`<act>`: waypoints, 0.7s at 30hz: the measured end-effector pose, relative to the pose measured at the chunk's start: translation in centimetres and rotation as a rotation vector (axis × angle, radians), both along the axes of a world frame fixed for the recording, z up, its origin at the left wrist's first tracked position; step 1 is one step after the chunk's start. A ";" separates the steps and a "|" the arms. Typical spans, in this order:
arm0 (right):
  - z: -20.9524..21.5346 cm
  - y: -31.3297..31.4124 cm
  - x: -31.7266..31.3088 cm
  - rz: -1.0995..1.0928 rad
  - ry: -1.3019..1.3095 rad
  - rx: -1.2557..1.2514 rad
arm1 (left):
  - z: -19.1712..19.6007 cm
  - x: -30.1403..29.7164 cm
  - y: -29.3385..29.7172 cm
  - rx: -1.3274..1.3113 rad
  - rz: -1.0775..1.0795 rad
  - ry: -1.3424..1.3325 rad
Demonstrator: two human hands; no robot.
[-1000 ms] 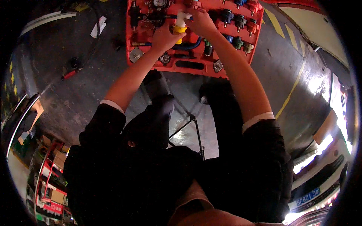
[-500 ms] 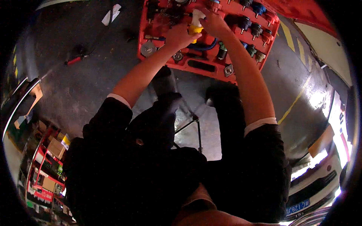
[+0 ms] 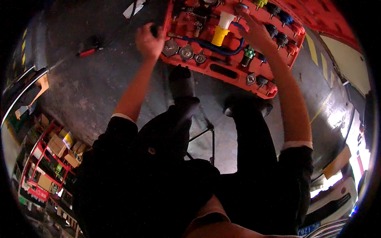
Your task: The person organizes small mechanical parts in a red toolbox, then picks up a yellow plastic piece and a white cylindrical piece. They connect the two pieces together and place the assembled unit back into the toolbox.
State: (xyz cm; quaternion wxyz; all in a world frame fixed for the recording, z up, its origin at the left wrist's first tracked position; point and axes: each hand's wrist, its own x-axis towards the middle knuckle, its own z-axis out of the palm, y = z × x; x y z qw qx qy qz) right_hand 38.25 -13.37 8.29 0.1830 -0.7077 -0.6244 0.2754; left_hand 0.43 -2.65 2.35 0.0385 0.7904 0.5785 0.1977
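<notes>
A red moulded case (image 3: 190,65) lies open at the top of the view, filled with fittings. In its middle rests a yellow and white funnel-like part (image 3: 220,35), touched by neither hand. My left hand (image 3: 149,44) is at the case's left edge, its thumb and fingers apart around a dark gap. Over the right part of the case is my right hand (image 3: 257,35), fingers apart and reaching toward a capped adapter (image 3: 241,8). A dark blue hose (image 3: 226,51) curves below the funnel. Round metal caps (image 3: 185,52) sit along the near left edge.
Several coloured adapters (image 3: 281,39) fill the case's right side. A red-handled tool (image 3: 87,52) and white paper (image 3: 137,8) lie on the floor to the left. Red shelving with boxes (image 3: 57,144) stands lower left; a white car (image 3: 333,202) is lower right.
Both hands have let go of the yellow and white part, which now lies in the case. My left hand has moved left to the case's edge, my right hand to the right.
</notes>
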 end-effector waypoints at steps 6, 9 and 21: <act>5.4 -8.3 0.1 0.103 0.171 -0.216 | -3.5 -6.7 1.7 -0.359 0.271 -0.037; 8.2 -13.3 -0.5 0.026 0.288 -0.409 | -4.5 -5.2 2.5 -0.526 0.318 -0.215; 5.9 -28.9 -1.4 -0.463 0.503 -0.378 | 1.1 -2.0 -3.7 -0.494 0.096 -0.539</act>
